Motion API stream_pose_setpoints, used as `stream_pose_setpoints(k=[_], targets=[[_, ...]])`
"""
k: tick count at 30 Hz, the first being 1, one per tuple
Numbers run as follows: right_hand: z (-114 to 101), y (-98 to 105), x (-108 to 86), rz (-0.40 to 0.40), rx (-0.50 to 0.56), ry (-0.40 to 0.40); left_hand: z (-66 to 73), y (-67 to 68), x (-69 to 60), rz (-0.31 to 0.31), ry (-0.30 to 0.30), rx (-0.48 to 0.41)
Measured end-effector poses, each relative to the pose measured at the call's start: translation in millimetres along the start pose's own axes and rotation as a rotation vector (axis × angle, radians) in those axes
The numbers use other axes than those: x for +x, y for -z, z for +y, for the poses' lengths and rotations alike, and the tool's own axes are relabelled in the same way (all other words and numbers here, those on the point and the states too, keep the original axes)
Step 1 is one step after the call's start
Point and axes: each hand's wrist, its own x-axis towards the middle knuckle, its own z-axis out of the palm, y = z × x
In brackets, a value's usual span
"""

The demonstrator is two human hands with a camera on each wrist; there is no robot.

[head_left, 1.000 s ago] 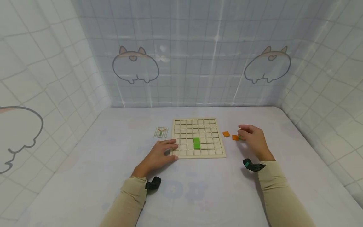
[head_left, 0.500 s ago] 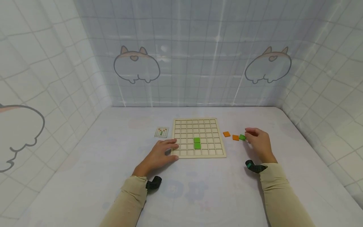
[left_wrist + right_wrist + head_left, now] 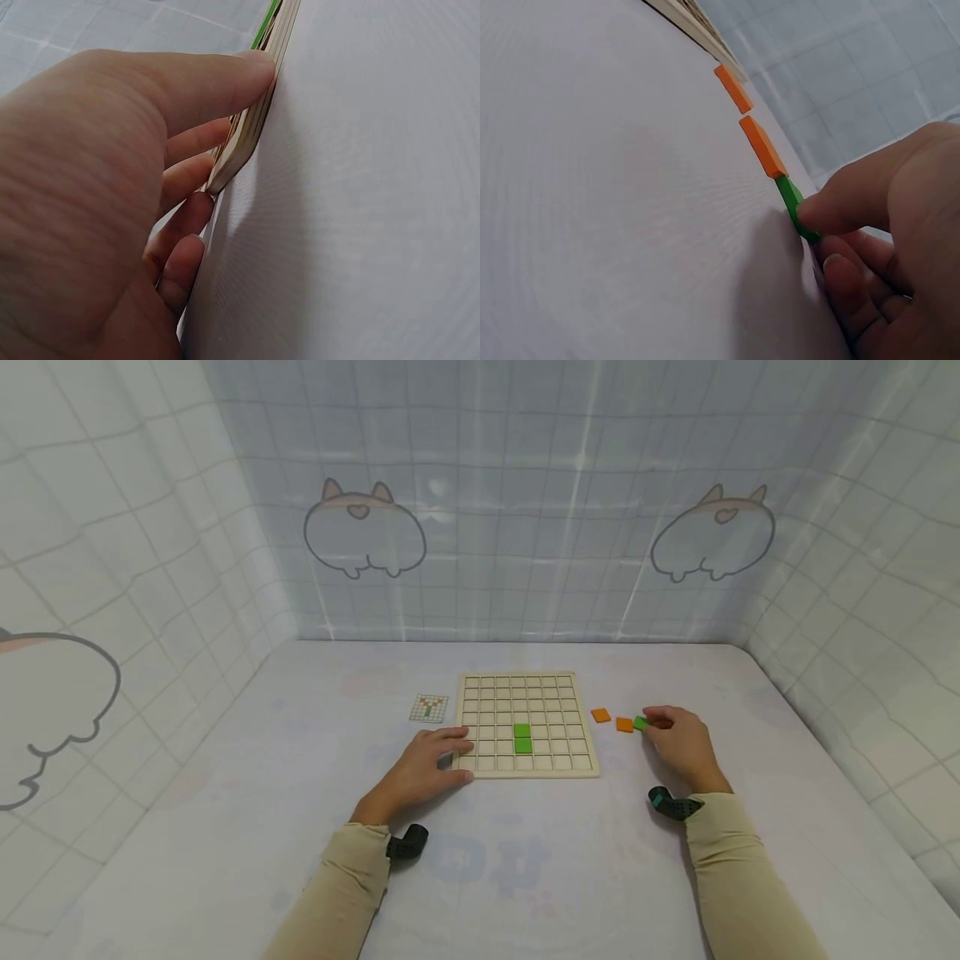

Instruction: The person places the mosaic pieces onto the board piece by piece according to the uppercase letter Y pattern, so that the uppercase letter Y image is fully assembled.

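A wooden grid board [image 3: 555,768] lies flat on the table, with two green square tiles [image 3: 522,745] set one above the other in its cells. My left hand [image 3: 420,768] rests on the board's left side, thumb at the near corner and fingers spread over the edge. To the right of the board, my right hand [image 3: 681,747] pinches a loose green tile [image 3: 790,196] between thumb and fingers, still at table level. That tile's far side is hidden by the fingers. Two orange tiles, one nearer the hand [image 3: 625,725] and one nearer the board [image 3: 601,715], lie beside it.
A small pattern card [image 3: 429,708] with a printed grid of orange and green squares lies left of the board. White cloth covers the table [image 3: 525,893]. Curtain-like walls [image 3: 525,527] with a grid print enclose the back and both sides.
My right hand first drew back a little to the right, off the loose green tile, then came back onto it. My left hand stays on the board.
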Motion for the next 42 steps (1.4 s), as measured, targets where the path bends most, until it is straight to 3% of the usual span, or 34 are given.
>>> stream_pose_setpoints(k=[7, 21, 28, 42], targets=[[-2.8, -1.3, 0.8, -0.034, -0.047, -0.012, -2.0, -0.4, 0.9, -0.002, -0.004, 0.019], [-5.2, -3.3, 1.8, -0.020, -0.116, -0.025, -2.8, -0.9, 2.2, 0.000, 0.010, 0.018], [-5.7, -0.5, 2.1, -0.028, -0.139, -0.030, -4.4, -1.4, 3.0, 0.001, -0.012, 0.026], [-6.4, -4.5, 1.1, -0.015, -0.109, 0.015, -1.7, -1.5, 2.6, -0.003, 0.005, 0.022]])
